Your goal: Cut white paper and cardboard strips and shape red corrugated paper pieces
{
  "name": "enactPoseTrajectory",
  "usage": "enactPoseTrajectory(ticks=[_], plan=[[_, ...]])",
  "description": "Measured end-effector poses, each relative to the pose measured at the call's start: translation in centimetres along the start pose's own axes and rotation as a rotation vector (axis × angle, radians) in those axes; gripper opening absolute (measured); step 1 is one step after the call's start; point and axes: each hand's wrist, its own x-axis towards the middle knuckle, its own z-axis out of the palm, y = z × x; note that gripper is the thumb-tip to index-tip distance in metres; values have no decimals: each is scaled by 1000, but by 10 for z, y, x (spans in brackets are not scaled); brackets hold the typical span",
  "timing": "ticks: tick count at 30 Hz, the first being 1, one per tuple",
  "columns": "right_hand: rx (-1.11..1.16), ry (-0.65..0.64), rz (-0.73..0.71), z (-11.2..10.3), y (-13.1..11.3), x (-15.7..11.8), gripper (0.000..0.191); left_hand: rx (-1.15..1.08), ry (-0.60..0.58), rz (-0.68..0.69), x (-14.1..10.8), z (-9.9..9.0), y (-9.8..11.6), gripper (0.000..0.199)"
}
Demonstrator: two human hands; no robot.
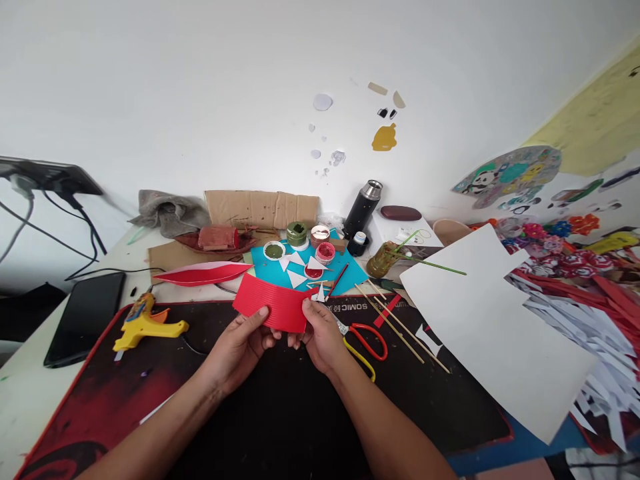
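Your left hand [245,341] and right hand [321,337] pinch 1 red ribbed sheet [273,305] between them, thumbs on the near face, left at lower edge, right at right end; sheet slightly curved, held over the dark mat [280,427]; scissors [371,327] just beside your right hand, glue gun [147,325] off left, blue sheet [357,273] with paint pots [297,235] behind, big white paper [500,347] well to the right
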Motion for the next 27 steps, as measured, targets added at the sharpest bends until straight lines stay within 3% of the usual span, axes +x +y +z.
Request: enactPoseTrajectory(ticks=[14, 27], plan=[[75, -8, 29, -3, 6, 5, 57, -115, -102, -128, -1, -4, -9, 36], [21, 30, 6, -2, 6, 5, 56, -134, -119, -161, 2, -7, -9, 33]])
